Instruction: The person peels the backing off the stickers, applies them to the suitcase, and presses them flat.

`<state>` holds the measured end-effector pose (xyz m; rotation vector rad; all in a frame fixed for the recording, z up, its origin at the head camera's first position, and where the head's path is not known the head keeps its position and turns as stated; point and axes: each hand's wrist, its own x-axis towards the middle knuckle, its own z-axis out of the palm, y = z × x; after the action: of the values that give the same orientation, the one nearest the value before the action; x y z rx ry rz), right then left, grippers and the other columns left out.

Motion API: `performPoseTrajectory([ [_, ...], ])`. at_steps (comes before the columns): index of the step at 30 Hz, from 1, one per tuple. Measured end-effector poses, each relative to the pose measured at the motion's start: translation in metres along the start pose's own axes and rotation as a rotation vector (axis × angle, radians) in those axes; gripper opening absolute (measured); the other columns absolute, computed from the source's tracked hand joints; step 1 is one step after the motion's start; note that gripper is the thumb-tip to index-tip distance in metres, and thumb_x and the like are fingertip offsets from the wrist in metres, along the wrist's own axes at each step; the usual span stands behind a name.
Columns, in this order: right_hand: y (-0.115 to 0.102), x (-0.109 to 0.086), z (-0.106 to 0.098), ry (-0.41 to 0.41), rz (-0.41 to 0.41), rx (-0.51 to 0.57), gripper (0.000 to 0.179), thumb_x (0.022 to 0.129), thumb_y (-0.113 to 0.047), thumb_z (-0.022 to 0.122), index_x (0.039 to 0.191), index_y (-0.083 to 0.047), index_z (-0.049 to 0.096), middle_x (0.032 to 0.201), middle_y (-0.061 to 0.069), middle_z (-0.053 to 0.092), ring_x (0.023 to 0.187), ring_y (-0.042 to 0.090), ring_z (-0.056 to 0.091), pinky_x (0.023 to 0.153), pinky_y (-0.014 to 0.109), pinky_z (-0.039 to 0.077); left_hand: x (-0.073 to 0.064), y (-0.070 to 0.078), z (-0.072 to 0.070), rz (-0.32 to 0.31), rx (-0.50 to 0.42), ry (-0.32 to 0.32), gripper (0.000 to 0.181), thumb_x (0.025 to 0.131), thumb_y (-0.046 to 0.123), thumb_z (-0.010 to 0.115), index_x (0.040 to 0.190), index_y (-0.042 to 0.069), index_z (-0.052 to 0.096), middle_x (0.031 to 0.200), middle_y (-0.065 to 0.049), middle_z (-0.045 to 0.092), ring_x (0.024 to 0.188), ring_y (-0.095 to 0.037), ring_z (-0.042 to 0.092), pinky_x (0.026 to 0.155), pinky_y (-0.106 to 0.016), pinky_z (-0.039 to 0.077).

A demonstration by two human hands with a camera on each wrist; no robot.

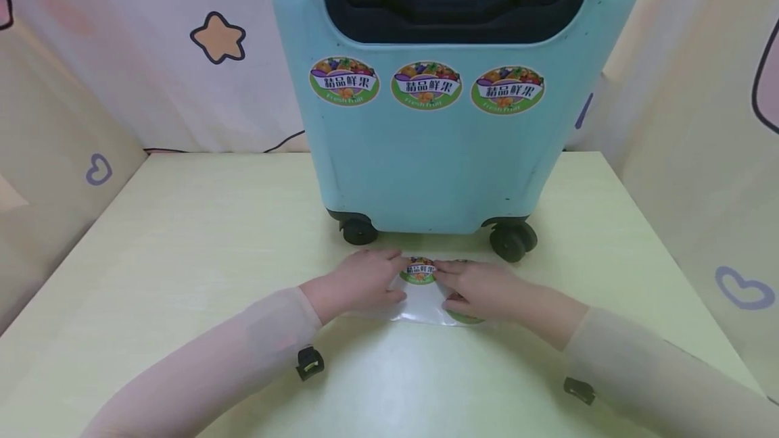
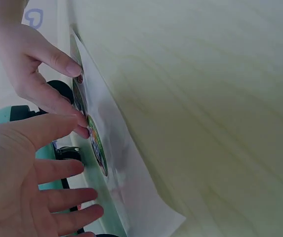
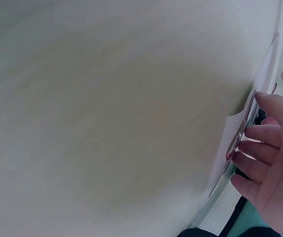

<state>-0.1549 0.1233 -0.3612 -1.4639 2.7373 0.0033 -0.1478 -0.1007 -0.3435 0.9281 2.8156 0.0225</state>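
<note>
Holding its fingers apart, the left hand [image 1: 364, 281] flanks the oval fruit sticker [image 1: 418, 276] on its backing sheet [image 1: 420, 303], the right hand [image 1: 485, 287] opposite, fingers also parted, apparently to start peeling, which next calls for pinching an edge

sticker sheet [image 1: 420, 306]: white, glossy, lying on the table [image 1: 231, 215] just in front of the suitcase [image 1: 426, 167]; partly covered. oval sticker [image 1: 418, 270] on its far half: fruit along the top, pale band with dark characters, green below. second sticker [image 1: 465, 319], near edge, right side: mostly hidden, green sliver showing.
</note>
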Motion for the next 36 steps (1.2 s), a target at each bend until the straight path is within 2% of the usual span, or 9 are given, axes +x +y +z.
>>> performPoseTrajectory([
  [8,-0.001,-0.002,0.004,0.025,-0.005,-0.008,0.047,0.087,-0.027,0.064,0.122,0.004,0.058,0.129,0.018,0.054,0.117,0.03,0.053,0.091,0.038,0.045,0.009,0.003,0.004,-0.045,-0.017,-0.066,0.059,0.088,0.039,0.06,0.138,0.009,0.045,0.132,-0.01,0.051,0.12,-0.024,0.048,0.099,-0.042,0.037],
  [12,-0.003,-0.002,0.003,0.002,0.003,0.009,0.049,0.088,-0.028,0.063,0.124,0.004,0.056,0.131,0.018,0.052,0.119,0.03,0.051,0.094,0.039,0.044,0.011,0.007,0.003,-0.052,-0.029,-0.098,0.06,0.088,0.039,0.059,0.139,0.01,0.043,0.131,-0.01,0.051,0.118,-0.025,0.05,0.098,-0.043,0.038],
  [19,-0.003,-0.001,0.006,0.016,0.002,0.01,0.049,0.087,-0.028,0.064,0.123,0.005,0.056,0.131,0.019,0.052,0.119,0.03,0.051,0.095,0.039,0.043,0.014,0.004,0.005,-0.101,-0.039,-0.108,0.065,0.086,0.038,0.063,0.14,0.009,0.041,0.133,-0.012,0.047,0.125,-0.029,0.041,0.103,-0.047,0.031],
  [23,-0.003,-0.002,0.006,0.021,-0.001,0.007,0.049,0.087,-0.027,0.064,0.123,0.005,0.057,0.13,0.019,0.052,0.119,0.03,0.051,0.094,0.039,0.043,0.017,0.002,0.004,-0.095,-0.052,-0.107,0.062,0.085,0.036,0.063,0.137,0.008,0.044,0.127,-0.012,0.051,0.117,-0.026,0.047,0.1,-0.045,0.034],
  [28,-0.005,-0.003,0.003,0.013,0.003,0.023,0.046,0.087,-0.023,0.063,0.123,0.005,0.057,0.131,0.018,0.052,0.119,0.03,0.05,0.094,0.04,0.043,0.022,0.0,-0.001,-0.116,-0.168,-0.06,0.044,0.085,0.029,0.065,0.12,0.004,0.054,0.102,-0.007,0.057,0.091,-0.019,0.053,0.082,-0.035,0.045],
  [32,-0.006,-0.002,0.003,0.011,0.0,0.035,0.046,0.086,-0.022,0.064,0.124,0.003,0.057,0.132,0.017,0.051,0.119,0.029,0.05,0.09,0.039,0.046,0.028,-0.008,0.0,-0.147,-0.318,-0.03,0.023,0.088,0.018,0.059,0.103,0.002,0.062,0.087,-0.004,0.058,0.075,-0.016,0.052,0.068,-0.029,0.045],
  [36,-0.005,-0.002,0.004,0.008,-0.006,0.012,0.047,0.086,-0.025,0.064,0.125,0.002,0.057,0.133,0.017,0.051,0.118,0.028,0.051,0.087,0.039,0.048,0.031,-0.016,0.003,-0.175,-0.495,-0.021,0.019,0.091,0.011,0.055,0.103,0.0,0.065,0.088,-0.005,0.061,0.076,-0.016,0.053,0.07,-0.028,0.046],
])
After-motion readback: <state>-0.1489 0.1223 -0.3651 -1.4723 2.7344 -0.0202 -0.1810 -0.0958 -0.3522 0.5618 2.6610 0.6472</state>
